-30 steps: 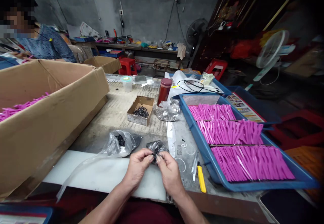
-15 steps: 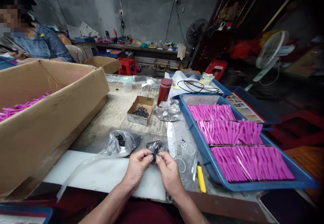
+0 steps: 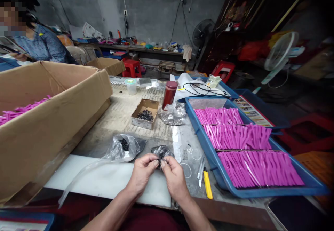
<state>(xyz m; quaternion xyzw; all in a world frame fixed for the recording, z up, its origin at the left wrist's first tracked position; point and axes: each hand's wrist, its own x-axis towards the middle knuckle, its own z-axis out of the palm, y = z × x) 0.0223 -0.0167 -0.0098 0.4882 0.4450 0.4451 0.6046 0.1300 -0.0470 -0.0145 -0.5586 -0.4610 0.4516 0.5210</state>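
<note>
My left hand (image 3: pixel 141 170) and my right hand (image 3: pixel 172 173) meet close together at the table's near side, thumbs and forefingers pinched. Between them they grip the near end of a small clear plastic bag (image 3: pixel 162 150) with dark contents. What exactly lies between the fingertips is partly hidden. A larger clear plastic bag (image 3: pixel 130 149), holding small black parts, lies just left of my hands. Beyond them is a small cardboard box (image 3: pixel 142 123) with many tiny black pieces inside.
On the right stands a blue tray (image 3: pixel 238 191) with rows of pink strips. A yellow-handled tool (image 3: pixel 207 185) and white rings lie beside it. A large carton (image 3: pixel 60 105) with pink pieces fills the left. A red-brown bottle (image 3: pixel 169 94) stands farther back. A person (image 3: pixel 44 45) sits at upper left.
My hands stay pinched at the same spot, with hardly any movement. The person at upper left has shifted slightly.
</note>
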